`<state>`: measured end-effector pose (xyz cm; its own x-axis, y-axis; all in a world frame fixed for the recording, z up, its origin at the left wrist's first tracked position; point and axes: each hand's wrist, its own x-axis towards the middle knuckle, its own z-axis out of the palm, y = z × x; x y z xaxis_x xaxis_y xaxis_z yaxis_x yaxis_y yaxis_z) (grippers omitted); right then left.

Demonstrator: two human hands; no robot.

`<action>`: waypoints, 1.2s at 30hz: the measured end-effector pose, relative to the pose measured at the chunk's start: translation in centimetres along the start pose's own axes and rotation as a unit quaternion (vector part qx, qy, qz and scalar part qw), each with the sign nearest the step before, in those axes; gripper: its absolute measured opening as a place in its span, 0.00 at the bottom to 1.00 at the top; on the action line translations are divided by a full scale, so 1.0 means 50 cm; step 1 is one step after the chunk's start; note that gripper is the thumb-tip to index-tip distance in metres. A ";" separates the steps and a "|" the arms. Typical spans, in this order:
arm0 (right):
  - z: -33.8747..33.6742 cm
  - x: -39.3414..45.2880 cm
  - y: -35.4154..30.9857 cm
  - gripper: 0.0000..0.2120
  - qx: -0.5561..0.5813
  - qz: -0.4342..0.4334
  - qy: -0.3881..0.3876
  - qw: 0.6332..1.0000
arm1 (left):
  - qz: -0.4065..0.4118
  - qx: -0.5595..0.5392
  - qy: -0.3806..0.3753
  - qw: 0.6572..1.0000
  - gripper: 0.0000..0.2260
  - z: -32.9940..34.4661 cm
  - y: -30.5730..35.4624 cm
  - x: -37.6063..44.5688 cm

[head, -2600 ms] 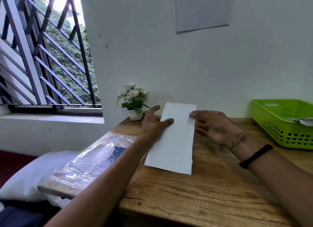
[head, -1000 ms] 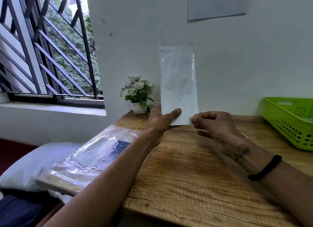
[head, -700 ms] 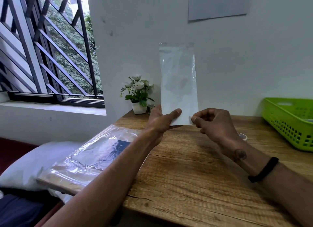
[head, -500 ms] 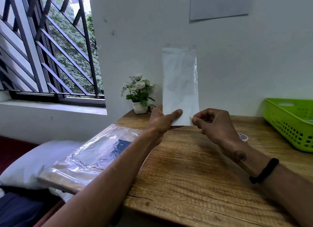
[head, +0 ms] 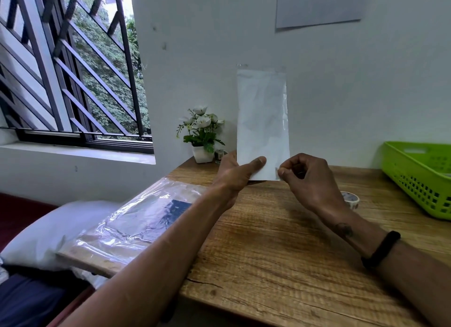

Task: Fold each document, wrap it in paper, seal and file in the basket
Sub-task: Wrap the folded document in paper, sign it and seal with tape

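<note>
A single head-worn camera looks forward and slightly down across the wooden desk (head: 280, 248) toward the white wall (head: 244, 33). The wide lens bends the barred window (head: 73, 70) at the left edge. Both forearms reach in from the bottom corners, close to the lens. The green basket (head: 419, 180) is cut off by the right edge.

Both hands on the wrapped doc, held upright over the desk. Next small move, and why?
Probably lay the wrapped document flat on the table and reach for the tape roll. The left hand grips its bottom edge, the right hand pinches the bottom corner, no tape shows on it, and the tape roll sits just behind the right wrist.
</note>
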<state>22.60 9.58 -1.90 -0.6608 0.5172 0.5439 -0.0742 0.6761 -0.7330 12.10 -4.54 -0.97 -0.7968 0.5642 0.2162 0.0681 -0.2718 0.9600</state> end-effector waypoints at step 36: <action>-0.002 -0.008 -0.008 0.08 -0.023 -0.084 0.028 0.996 | 0.082 0.065 0.049 0.993 0.22 0.001 -0.033 0.006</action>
<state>22.99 9.14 -1.78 -0.5996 0.4216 0.6803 -0.1451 0.7787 -0.6104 11.80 -3.89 -2.49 -0.8227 0.4408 0.3588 0.2735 -0.2464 0.9298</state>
